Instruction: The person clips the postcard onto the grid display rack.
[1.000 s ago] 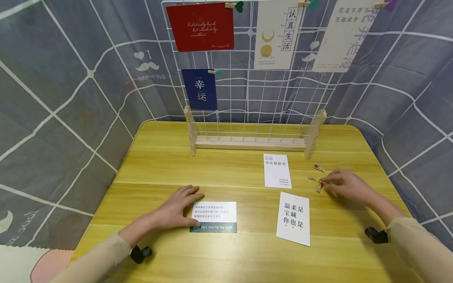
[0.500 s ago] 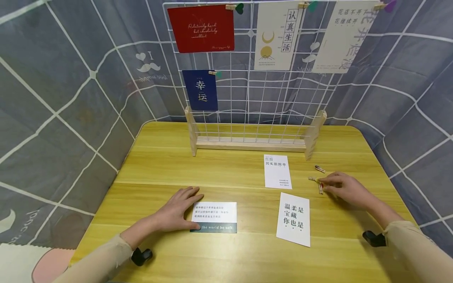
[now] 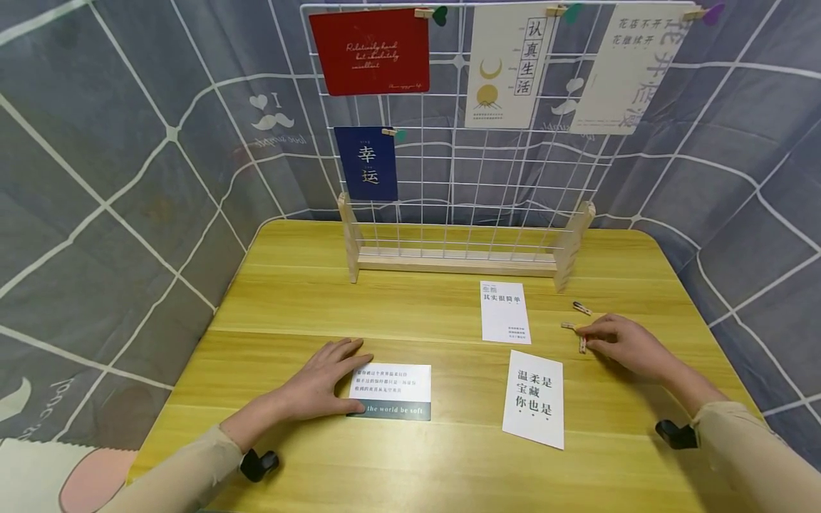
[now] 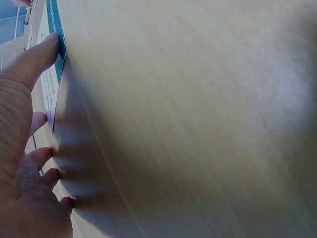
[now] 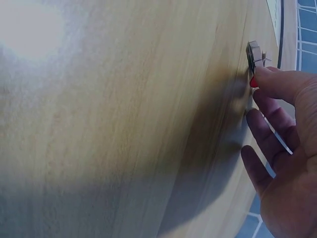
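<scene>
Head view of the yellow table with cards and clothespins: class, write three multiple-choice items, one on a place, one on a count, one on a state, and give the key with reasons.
1. Where does the left hand rest?
A. on the wire grid
B. on the left edge of the white card with the teal strip
C. on a clothespin

2. How many cards hang on the wire grid?
A. two
B. four
C. six

3. How are the right hand fingers placed?
A. touching a small clothespin on the table
B. flat on a card
C. lifted high

Key: B, its thumb lies on that card's edge; B, red, blue and two pale cards are clipped up; A, fingertips meet the pin.
</scene>
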`<state>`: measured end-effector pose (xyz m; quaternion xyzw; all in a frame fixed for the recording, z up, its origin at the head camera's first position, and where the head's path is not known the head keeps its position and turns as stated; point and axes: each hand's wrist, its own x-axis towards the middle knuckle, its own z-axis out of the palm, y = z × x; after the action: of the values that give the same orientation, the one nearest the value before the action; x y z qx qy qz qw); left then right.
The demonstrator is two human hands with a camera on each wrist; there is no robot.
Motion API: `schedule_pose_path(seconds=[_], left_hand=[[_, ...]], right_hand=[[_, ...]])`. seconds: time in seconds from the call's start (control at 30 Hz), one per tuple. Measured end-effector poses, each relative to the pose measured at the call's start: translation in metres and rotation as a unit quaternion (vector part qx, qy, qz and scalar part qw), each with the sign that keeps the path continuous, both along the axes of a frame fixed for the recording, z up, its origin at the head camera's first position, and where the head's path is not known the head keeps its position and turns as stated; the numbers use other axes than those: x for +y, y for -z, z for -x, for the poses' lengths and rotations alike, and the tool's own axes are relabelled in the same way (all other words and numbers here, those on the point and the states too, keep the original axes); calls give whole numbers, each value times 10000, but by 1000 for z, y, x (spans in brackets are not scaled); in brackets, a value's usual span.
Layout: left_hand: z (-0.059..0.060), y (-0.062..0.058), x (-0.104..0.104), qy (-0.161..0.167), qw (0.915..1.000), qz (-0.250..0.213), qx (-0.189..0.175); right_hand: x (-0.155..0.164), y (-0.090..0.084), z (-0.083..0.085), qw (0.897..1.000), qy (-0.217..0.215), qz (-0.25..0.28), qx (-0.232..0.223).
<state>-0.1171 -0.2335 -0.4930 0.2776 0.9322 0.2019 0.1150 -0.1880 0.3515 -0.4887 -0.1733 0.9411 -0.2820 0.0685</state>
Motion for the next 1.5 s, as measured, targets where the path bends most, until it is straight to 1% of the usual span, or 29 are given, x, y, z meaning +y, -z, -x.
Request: schedule_pose_path(seconds=[0.3,0.53,0.7,1.03,1.2,1.33,1.5], left_hand=[[2,-2,2,-46,10000,-48,22],[4,-4,3,-54,10000,-23,18],[5,-4,2,-74,10000,-26,34],[7,1,-5,-40,9994,149,312],[9,4,-8,7,9988,214,429],[10,4,-8,-65,9993,63,363],[12,4,-7,-105,9993,-64,367]], right_hand=[[4,6,-1,9994,113,-103,323],[2,5,-2,9993,205,-11,305],[5,9,-3,9992,128,-4,383],[12,17,-6,9949,-84,-297,965],[13,22,-7,9905,-178,-427,1297],[13,25,-9,9875,-162,-432,1506],[13,28,-11,9863,-92,-425,1593]])
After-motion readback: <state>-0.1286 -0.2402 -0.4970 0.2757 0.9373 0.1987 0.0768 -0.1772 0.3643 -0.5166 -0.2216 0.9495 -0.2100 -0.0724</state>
